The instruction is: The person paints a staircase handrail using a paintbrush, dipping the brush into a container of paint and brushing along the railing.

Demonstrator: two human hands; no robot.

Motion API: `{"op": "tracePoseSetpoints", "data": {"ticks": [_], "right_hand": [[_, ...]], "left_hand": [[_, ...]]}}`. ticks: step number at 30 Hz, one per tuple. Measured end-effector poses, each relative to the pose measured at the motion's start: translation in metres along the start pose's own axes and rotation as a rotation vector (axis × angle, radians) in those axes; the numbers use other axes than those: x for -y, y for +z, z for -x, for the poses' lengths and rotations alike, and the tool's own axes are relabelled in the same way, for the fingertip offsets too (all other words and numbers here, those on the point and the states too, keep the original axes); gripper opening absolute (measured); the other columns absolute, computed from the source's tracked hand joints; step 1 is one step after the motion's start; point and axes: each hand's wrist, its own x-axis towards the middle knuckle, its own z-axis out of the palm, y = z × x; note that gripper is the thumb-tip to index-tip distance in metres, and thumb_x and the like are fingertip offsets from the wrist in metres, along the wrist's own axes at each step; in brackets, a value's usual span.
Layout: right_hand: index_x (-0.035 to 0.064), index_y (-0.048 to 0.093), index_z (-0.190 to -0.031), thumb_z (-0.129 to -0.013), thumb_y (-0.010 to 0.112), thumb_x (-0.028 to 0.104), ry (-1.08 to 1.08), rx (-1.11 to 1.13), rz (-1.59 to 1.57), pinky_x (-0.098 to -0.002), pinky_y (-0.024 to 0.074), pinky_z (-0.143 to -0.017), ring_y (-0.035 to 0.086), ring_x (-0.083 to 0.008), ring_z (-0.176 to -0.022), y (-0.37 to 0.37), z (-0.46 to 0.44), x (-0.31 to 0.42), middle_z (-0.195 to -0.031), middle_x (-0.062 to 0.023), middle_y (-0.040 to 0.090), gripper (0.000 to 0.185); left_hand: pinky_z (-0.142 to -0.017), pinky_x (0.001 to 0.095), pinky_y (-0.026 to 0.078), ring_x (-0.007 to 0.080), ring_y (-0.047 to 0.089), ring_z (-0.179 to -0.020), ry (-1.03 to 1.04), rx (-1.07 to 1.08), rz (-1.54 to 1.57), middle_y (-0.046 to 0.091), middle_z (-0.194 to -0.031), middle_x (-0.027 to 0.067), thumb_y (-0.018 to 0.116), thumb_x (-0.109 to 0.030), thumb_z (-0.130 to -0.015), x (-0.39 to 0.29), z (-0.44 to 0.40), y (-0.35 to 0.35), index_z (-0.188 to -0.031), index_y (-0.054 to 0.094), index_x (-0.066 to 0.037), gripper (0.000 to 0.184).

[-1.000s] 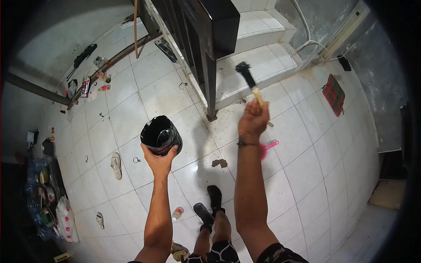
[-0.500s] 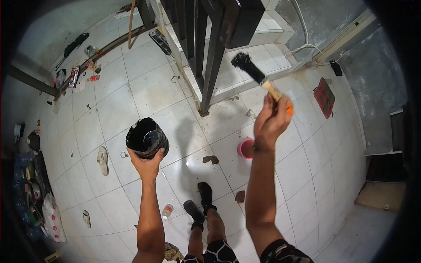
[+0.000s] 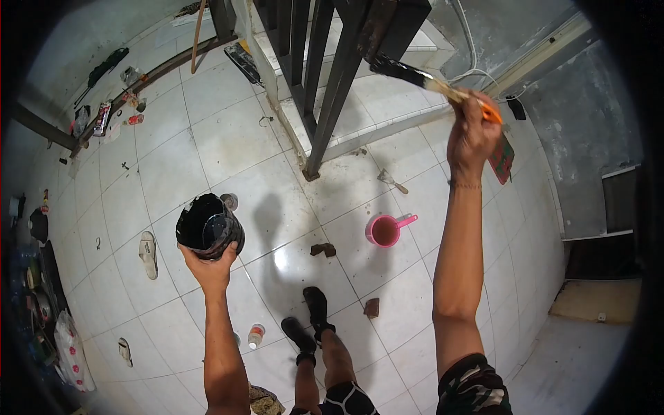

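My left hand (image 3: 209, 268) is wrapped round the lower side of a paint can (image 3: 223, 246), which is coated in black and tilted so that dark paint shows inside. A paintbrush (image 3: 446, 88) is gripped by its handle in my right hand (image 3: 472, 138). The handle is pale wood with an orange end, and the bristles are soaked black. Their tip meets the lower edge of the dark stair railing post (image 3: 391, 31), or lies just beside it; I cannot tell if they touch.
On the tiled floor are a pink dipper (image 3: 384, 231) with brownish liquid, a scraper (image 3: 393, 181), a small bottle (image 3: 256, 336), brown scraps (image 3: 323, 250) and a slipper (image 3: 147, 255). White-tiled steps (image 3: 387, 100) rise behind the railing. Clutter lines the left wall.
My right hand has moved right and up, bringing the brush's bristles to the railing post. My left hand and the can have shifted slightly left and down in view.
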Motion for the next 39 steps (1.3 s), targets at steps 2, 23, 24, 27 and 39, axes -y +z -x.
{"op": "tracePoseSetpoints", "data": {"ticks": [2, 23, 24, 27, 39], "right_hand": [[-0.0037, 0.055, -0.095, -0.088, 0.059, 0.01, 0.021, -0.01, 0.093, -0.0301, 0.0516, -0.078, 0.062, -0.0184, -0.084, -0.005, -0.012, -0.014, -0.091, -0.0136, 0.062, 0.016], [-0.0014, 0.046, -0.115, -0.091, 0.051, 0.022, 0.501, -0.696, -0.33, -0.0328, 0.0418, -0.091, 0.053, -0.0202, -0.102, 0.063, 0.121, -0.049, -0.108, -0.0113, 0.053, 0.034], [-0.002, 0.045, -0.117, -0.092, 0.05, 0.023, 0.549, -0.84, -0.437, -0.033, 0.0411, -0.091, 0.052, -0.0207, -0.104, 0.058, 0.119, -0.046, -0.111, -0.012, 0.053, 0.036], [-0.0021, 0.046, -0.115, -0.091, 0.051, 0.023, 0.54, -0.936, -0.66, -0.0337, 0.0388, -0.093, 0.051, -0.0205, -0.105, 0.066, 0.076, -0.019, -0.111, -0.0116, 0.052, 0.035], [0.0008, 0.045, -0.114, -0.091, 0.051, 0.027, 0.509, -0.873, -0.728, -0.0301, 0.0393, -0.092, 0.051, -0.0195, -0.103, 0.052, 0.101, -0.055, -0.107, -0.012, 0.053, 0.035]], "left_hand": [[-0.092, 0.0323, 0.043, 0.0222, 0.052, -0.105, 0.007, 0.001, 0.056, 0.049, -0.115, 0.0117, 0.081, -0.011, -0.057, -0.001, -0.001, 0.001, -0.124, 0.038, -0.003, 0.081], [-0.097, 0.0332, 0.039, 0.0242, 0.049, -0.111, 0.053, 0.077, -0.008, 0.043, -0.125, 0.015, 0.078, -0.005, -0.064, -0.011, 0.003, 0.006, -0.134, 0.029, -0.002, 0.085], [-0.097, 0.0332, 0.039, 0.0241, 0.049, -0.111, 0.033, 0.091, -0.002, 0.043, -0.125, 0.0151, 0.077, -0.005, -0.065, -0.012, 0.004, 0.006, -0.134, 0.029, -0.002, 0.085], [-0.096, 0.0331, 0.039, 0.0236, 0.049, -0.111, 0.083, 0.089, -0.055, 0.043, -0.125, 0.0148, 0.077, -0.005, -0.065, -0.009, 0.004, 0.008, -0.134, 0.028, -0.001, 0.086], [-0.095, 0.0323, 0.041, 0.022, 0.05, -0.109, 0.032, 0.071, -0.028, 0.046, -0.12, 0.0121, 0.079, -0.009, -0.059, -0.017, 0.002, 0.033, -0.128, 0.035, -0.001, 0.083]]}}
